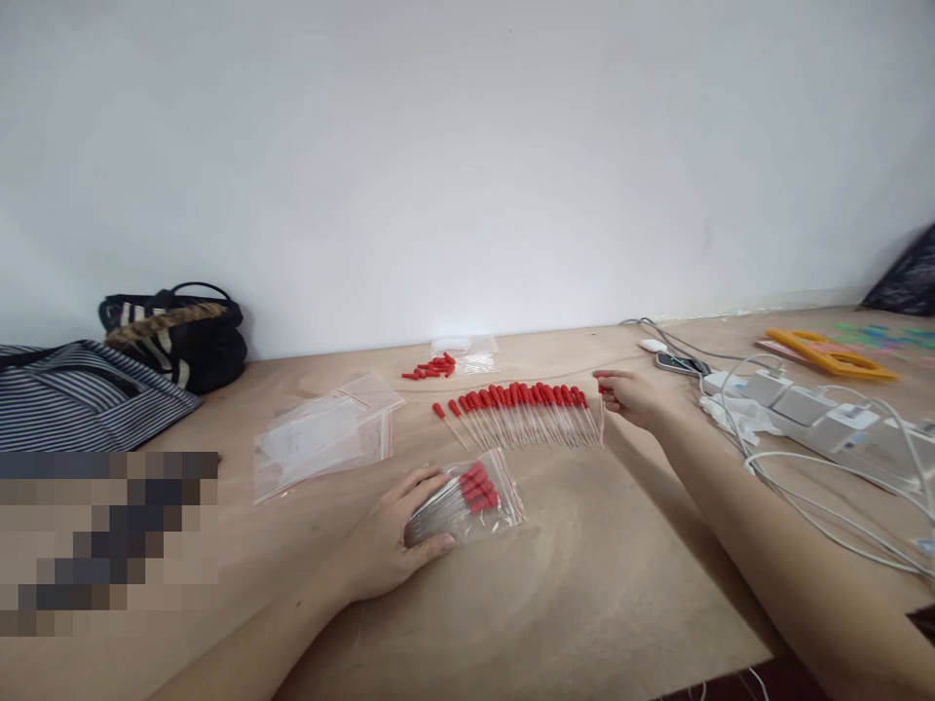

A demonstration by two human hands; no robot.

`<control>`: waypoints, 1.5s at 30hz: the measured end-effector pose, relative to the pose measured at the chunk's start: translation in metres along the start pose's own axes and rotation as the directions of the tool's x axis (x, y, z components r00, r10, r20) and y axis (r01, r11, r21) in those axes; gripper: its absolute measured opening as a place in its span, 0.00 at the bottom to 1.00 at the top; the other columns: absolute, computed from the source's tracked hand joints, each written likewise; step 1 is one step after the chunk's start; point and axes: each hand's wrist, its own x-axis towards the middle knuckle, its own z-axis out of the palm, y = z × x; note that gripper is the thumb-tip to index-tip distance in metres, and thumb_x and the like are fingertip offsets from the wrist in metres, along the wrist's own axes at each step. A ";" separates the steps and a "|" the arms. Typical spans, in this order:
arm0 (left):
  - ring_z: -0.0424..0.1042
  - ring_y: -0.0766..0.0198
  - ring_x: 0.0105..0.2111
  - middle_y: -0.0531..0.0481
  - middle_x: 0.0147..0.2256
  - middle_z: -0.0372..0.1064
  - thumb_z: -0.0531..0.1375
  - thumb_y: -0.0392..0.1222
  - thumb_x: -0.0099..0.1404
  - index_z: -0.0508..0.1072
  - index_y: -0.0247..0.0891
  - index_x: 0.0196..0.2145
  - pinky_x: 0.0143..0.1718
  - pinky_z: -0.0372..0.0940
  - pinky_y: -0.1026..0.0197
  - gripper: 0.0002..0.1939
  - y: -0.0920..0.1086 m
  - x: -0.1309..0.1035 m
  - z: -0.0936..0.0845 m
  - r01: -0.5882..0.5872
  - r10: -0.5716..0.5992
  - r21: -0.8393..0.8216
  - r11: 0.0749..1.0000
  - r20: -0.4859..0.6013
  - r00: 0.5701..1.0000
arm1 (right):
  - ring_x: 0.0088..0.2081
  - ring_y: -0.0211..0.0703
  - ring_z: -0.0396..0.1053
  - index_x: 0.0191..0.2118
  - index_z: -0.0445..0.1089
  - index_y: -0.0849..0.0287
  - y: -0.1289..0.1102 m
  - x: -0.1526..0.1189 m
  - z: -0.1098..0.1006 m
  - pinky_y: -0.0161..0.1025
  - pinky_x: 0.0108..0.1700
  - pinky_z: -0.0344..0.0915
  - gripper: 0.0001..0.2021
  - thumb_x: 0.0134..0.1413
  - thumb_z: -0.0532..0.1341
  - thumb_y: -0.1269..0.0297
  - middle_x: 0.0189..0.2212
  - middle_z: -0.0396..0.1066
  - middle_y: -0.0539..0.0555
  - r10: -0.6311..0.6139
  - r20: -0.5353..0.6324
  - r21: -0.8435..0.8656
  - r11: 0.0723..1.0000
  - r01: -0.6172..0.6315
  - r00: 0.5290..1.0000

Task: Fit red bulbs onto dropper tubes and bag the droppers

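My left hand point(398, 535) curls around a clear zip bag point(511, 501) lying on the table, thumb on the near side and fingers on the far side. Inside it are several droppers with red bulbs point(480, 487); their clear tubes point toward my palm. My right hand point(628, 397) pinches the red bulb of a single dropper point(602, 414), its thin tube hanging down. That dropper is at the right end of a long row of droppers point(526, 409), laid side by side with bulbs facing the wall.
Loose red bulbs point(432, 367) and a bag of clear tubes point(478, 360) lie behind the row. Flat zip bags point(321, 438) are spread at left, near a black bag point(205, 336) and striped cloth point(88, 394). Chargers point(804, 407), white cables and a yellow frame point(829, 352) occupy the right.
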 end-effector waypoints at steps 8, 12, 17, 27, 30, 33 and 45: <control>0.52 0.52 0.56 0.45 0.57 0.51 0.55 0.52 0.57 0.56 0.41 0.55 0.55 0.52 0.49 0.30 0.001 0.001 0.000 0.004 -0.004 -0.017 1.000 -0.013 1.000 | 0.20 0.31 0.58 0.34 0.58 0.56 0.003 -0.074 0.053 0.32 0.23 0.57 0.14 0.44 0.59 0.55 0.21 0.59 0.44 -0.210 0.305 0.454 0.890 0.052 0.929; 0.53 0.52 0.55 0.45 0.57 0.52 0.55 0.52 0.57 0.56 0.42 0.55 0.54 0.52 0.48 0.29 0.000 0.001 0.001 -0.022 0.021 -0.020 1.000 -0.022 1.000 | 0.21 0.30 0.58 0.35 0.58 0.56 0.013 -0.077 0.051 0.32 0.24 0.58 0.16 0.43 0.59 0.53 0.23 0.59 0.44 -0.224 0.279 0.447 0.891 0.080 0.934; 0.52 0.52 0.56 0.45 0.57 0.51 0.54 0.52 0.57 0.55 0.42 0.56 0.54 0.52 0.47 0.30 0.001 0.001 0.001 -0.007 0.006 -0.016 1.000 -0.011 1.000 | 0.21 0.30 0.59 0.35 0.57 0.56 0.019 -0.078 0.049 0.33 0.24 0.59 0.18 0.41 0.60 0.52 0.24 0.60 0.45 -0.185 0.231 0.439 0.896 0.068 0.955; 0.52 0.52 0.56 0.44 0.57 0.52 0.54 0.52 0.57 0.56 0.41 0.55 0.54 0.52 0.49 0.29 -0.002 0.001 0.003 -0.021 0.021 -0.007 1.000 -0.029 0.999 | 0.22 0.31 0.61 0.32 0.63 0.59 0.020 -0.115 0.066 0.32 0.26 0.58 0.17 0.38 0.65 0.55 0.22 0.64 0.47 -0.133 0.480 0.349 0.936 -0.050 0.867; 0.52 0.52 0.56 0.43 0.57 0.50 0.54 0.52 0.58 0.56 0.40 0.55 0.54 0.52 0.49 0.29 -0.003 0.001 0.004 -0.023 0.023 -0.001 1.000 -0.027 0.999 | 0.24 0.32 0.61 0.29 0.68 0.60 0.019 -0.117 0.064 0.33 0.28 0.59 0.13 0.37 0.66 0.57 0.23 0.66 0.48 -0.203 0.565 0.195 0.975 0.110 0.799; 0.52 0.52 0.56 0.44 0.57 0.51 0.54 0.52 0.58 0.56 0.41 0.55 0.54 0.52 0.48 0.29 -0.003 0.001 0.005 -0.030 0.030 -0.005 1.000 -0.035 0.999 | 0.27 0.35 0.62 0.33 0.72 0.58 0.019 -0.118 0.063 0.34 0.29 0.59 0.11 0.43 0.63 0.58 0.26 0.67 0.50 -0.309 0.619 0.079 0.939 0.335 0.722; 0.52 0.53 0.56 0.45 0.57 0.51 0.54 0.52 0.58 0.56 0.43 0.55 0.54 0.52 0.49 0.28 -0.003 0.001 0.006 -0.037 0.037 0.002 0.999 -0.029 0.999 | 0.25 0.33 0.62 0.25 0.71 0.59 0.022 -0.111 0.079 0.32 0.27 0.59 0.05 0.40 0.64 0.63 0.24 0.67 0.49 -0.342 0.681 0.008 0.888 0.460 0.647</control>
